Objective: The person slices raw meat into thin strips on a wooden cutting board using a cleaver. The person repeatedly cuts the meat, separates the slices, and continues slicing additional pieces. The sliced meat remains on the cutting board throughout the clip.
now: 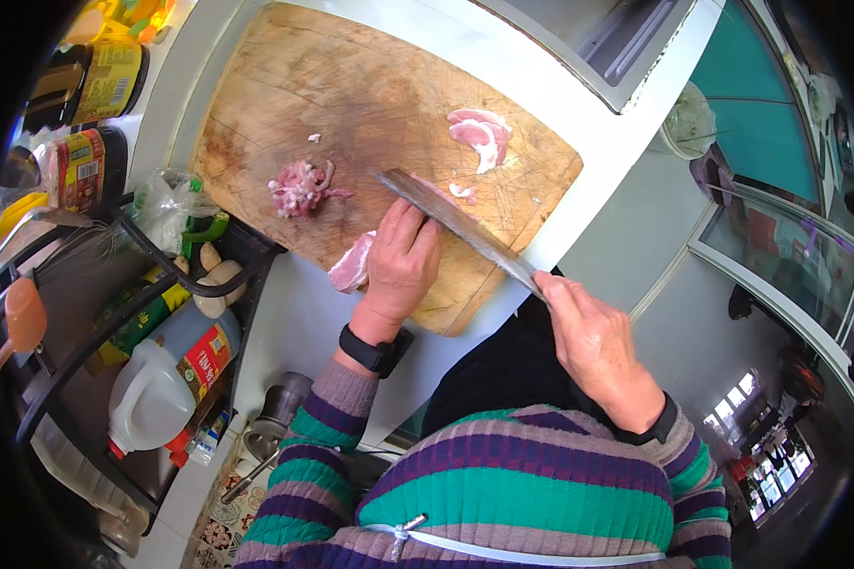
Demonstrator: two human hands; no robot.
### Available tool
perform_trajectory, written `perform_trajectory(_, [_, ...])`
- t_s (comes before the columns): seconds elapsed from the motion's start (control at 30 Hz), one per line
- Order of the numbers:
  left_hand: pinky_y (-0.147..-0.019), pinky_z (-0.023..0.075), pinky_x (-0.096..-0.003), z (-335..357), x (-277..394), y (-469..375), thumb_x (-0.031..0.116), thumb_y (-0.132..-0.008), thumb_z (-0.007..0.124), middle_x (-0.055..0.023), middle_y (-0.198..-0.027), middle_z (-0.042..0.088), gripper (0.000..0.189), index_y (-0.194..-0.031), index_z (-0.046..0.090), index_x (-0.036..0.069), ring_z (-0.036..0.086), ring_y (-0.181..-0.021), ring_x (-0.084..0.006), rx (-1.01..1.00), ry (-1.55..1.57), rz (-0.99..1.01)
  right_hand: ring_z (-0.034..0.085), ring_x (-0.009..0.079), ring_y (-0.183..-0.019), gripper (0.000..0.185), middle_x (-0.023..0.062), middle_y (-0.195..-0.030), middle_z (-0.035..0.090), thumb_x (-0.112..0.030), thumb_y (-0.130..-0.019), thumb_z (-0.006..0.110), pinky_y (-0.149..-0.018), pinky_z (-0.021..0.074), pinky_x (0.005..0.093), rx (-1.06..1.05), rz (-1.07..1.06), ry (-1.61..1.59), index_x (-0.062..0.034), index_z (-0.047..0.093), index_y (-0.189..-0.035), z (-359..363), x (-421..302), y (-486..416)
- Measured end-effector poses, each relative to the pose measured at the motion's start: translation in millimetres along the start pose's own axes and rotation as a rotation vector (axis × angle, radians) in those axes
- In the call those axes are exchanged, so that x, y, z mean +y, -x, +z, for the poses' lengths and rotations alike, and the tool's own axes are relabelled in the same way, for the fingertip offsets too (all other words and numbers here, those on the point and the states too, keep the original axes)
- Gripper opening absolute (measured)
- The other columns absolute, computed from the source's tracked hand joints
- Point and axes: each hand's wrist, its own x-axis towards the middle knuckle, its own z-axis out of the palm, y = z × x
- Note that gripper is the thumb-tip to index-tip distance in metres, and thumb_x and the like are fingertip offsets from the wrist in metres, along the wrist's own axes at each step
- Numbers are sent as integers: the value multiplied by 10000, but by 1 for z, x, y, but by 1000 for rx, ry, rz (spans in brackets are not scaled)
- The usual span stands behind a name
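Note:
My right hand [593,341] grips the handle end of a kitchen knife [462,226], whose blade lies aslant over a wooden cutting board [370,85]. Close against the blade, my left hand [404,262] presses down with its fingers together; what lies under them is mostly hidden. A piece of raw meat [352,264] shows beside that hand at the board's near edge. Thin slices of meat [480,135] rest at the upper right of the board, and small scraps [462,190] lie just beyond the blade. A heap of cut meat bits [302,188] sits on the left half.
A black rack [78,377] at the left holds a large plastic jug [158,398], a bag [171,206] and a whisk [78,245]. Sauce bottles [85,167] stand above it. A sink [612,43] lies beyond the board; a metal pot [277,412] stands low at the left.

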Motion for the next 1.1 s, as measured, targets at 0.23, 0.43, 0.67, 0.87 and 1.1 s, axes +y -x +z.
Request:
perform_trajectory(0.23, [-950,524,-431,0,0,2,-25,-746,689,-174,-1157,629,292,-1037,705,2,610,-1136,-370,-35,-22,-17,680,316,-749,476,140,-1085,644,-19,-865,605,-615,567,434,-76,11,11,-75,509,-1327,3,-2,-2])
perform_trajectory(0.43, [-968,507,-464,2,-3,6,7,-727,692,-202,-1180,607,320,-1047,701,13,597,-1131,-390,-80,4,-61,686,331,-710,402,156,-938,622,-19,-868,574,-573,553,454,-156,12,30,-70,486,-1257,-2,-9,-20])
perform_trajectory(0.67, [-1017,490,-477,0,2,2,6,-752,689,-198,-1197,614,314,-1064,706,34,588,-1182,-392,-46,-5,-35,682,376,-668,413,171,-807,618,9,-825,593,-531,537,471,-42,-66,-20,-57,477,-1216,21,-6,-50])
perform_trajectory(0.87, [-1078,440,-527,-7,2,2,-14,-776,680,-154,-1228,634,290,-1043,740,83,582,-1240,-356,-43,-12,20,661,399,-707,394,156,-859,642,55,-844,579,-578,530,477,-18,1,-110,-69,522,-1213,-6,18,1])
perform_trajectory(1.1, [-1036,481,-465,-12,-6,1,-77,-748,656,-127,-1185,660,297,-1004,731,54,597,-1216,-344,88,179,9,664,379,-751,434,142,-951,670,56,-849,570,-602,538,464,60,-21,-144,-78,545,-1261,-2,8,0])
